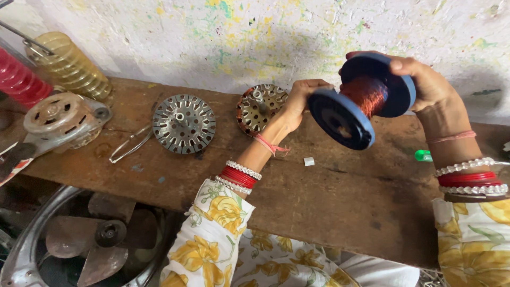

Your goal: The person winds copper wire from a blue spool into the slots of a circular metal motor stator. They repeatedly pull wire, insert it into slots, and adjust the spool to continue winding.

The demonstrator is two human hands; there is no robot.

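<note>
My right hand (425,79) holds up a blue plastic spool (340,119) wound with copper wire (366,94), gripping its far flange above the wooden bench (329,196). My left hand (297,101) reaches forward with fingers closed by the spool's near flange, just right of a round metal stator (260,108) partly wound with copper. Whether the left fingers pinch the wire end is not visible. Both wrists carry red and white bangles.
A bare slotted metal stator (184,123) lies left of the wound one, with metal tweezers (130,143) beside it. A motor housing (61,119) and yellow (71,66) and red (18,79) coils sit far left. A fan (90,244) lies below the bench. A green object (423,155) lies at the right.
</note>
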